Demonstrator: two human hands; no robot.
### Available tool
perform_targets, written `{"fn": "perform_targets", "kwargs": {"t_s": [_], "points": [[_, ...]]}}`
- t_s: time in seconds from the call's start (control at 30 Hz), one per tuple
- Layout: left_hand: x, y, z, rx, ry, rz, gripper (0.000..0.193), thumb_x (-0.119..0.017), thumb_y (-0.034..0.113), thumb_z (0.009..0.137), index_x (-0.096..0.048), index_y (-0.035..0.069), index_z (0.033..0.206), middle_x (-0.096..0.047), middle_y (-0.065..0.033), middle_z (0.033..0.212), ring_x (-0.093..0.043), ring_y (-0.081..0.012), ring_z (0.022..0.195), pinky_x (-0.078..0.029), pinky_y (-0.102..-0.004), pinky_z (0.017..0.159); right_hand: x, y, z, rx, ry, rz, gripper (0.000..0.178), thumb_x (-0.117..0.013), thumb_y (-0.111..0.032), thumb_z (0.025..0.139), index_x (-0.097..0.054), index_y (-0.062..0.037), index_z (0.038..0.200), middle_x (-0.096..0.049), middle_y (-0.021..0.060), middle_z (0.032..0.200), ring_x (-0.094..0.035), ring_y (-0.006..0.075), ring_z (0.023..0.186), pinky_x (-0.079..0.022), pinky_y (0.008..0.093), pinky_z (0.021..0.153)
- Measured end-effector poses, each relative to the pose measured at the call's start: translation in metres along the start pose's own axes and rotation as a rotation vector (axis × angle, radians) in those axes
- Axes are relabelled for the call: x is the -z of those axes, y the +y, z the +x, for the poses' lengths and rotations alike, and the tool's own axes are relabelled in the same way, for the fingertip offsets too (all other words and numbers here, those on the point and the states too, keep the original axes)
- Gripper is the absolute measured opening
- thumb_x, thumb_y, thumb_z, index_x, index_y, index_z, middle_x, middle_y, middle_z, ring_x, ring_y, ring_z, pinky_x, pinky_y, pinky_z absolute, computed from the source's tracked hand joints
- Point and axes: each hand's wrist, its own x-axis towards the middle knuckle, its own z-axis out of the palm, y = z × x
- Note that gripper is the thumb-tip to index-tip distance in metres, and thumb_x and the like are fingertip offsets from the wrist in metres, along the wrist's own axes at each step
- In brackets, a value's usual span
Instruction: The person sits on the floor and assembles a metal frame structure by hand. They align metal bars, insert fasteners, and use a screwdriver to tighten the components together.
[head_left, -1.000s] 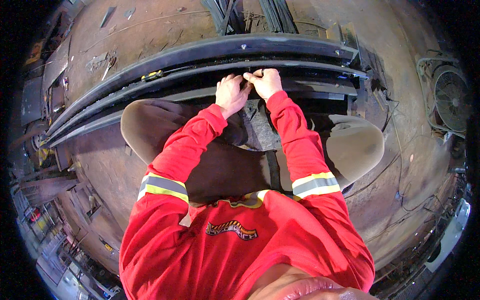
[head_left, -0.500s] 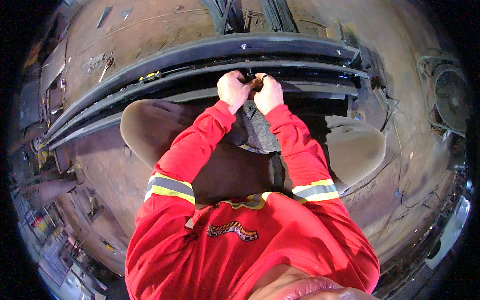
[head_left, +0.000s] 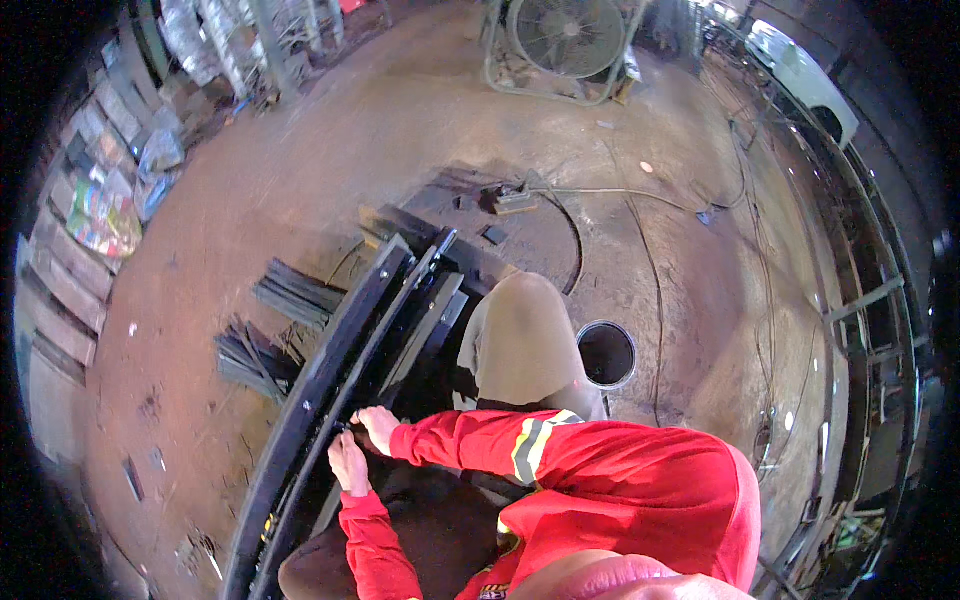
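Long dark metal beams (head_left: 337, 357) lie side by side on the floor in front of my knees, with small bolts along them. My left hand (head_left: 348, 463) and my right hand (head_left: 377, 430) meet over the middle beam. The fingers of both are closed and pinched together at its edge. Whatever small part they hold is hidden between the fingertips. A yellow-and-black hand tool (head_left: 268, 527) rests on the beams, nearer the lower end than my left hand.
Bundles of dark metal strips (head_left: 300, 290) lie beyond the beams. A round bucket (head_left: 633, 352) stands right of my knee. Farther off are a large floor fan (head_left: 565, 38), a cable (head_left: 640, 194) across the floor and a metal rack (head_left: 866, 300) on the right.
The view has swung to the right, so the beams now run diagonally and the fan shows at the top. Both hands stay together at the beam, fingers closed.
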Motion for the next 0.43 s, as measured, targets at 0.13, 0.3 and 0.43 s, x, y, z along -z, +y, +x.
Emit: {"fn": "perform_targets", "kwargs": {"t_s": [0.13, 0.3, 0.43], "points": [[0.001, -0.018, 0.009, -0.009, -0.07, -0.183, 0.036, -0.049, 0.021, 0.089, -0.056, -0.009, 0.069, -0.054, -0.0132, 0.058, -0.046, -0.0161, 0.057, -0.037, -0.0363, 0.055, -0.003, -0.001, 0.006, 0.029, -0.172, -0.121, 0.023, -0.063, -0.014, 0.074, -0.067, -0.0046, 0.094, -0.065, 0.0216, 0.092, -0.063, 0.039, 0.087, -0.051, 0.0471, 0.075], [-0.004, -0.006, -0.002, -0.011, -0.008, -0.291, 0.036, -0.055, 0.021, 0.093, -0.058, -0.005, 0.067, -0.054, 0.0, 0.062, -0.044, -0.0082, 0.059, -0.037, -0.0287, 0.053, 0.056, -0.059, -0.008, 0.01, -0.382, -0.365, 0.022, -0.064, -0.021, 0.076, -0.066, -0.003, 0.088, -0.067, 0.0193, 0.09, -0.065, 0.0381, 0.082, -0.054, 0.0462, 0.07], [-0.007, -0.008, -0.003, -0.111, 0.14, -0.033, 0.046, -0.06, 0.031, 0.087, -0.058, -0.007, 0.061, -0.055, -0.0124, 0.052, -0.047, -0.0175, 0.048, -0.037, -0.0365, 0.049, 0.146, -0.108, -0.06, 0.3, -0.125, -0.18, 0.035, -0.059, -0.016, 0.082, -0.061, -0.0058, 0.115, -0.064, 0.0154, 0.1, -0.061, 0.0334, 0.099, -0.052, 0.041, 0.079]]}}
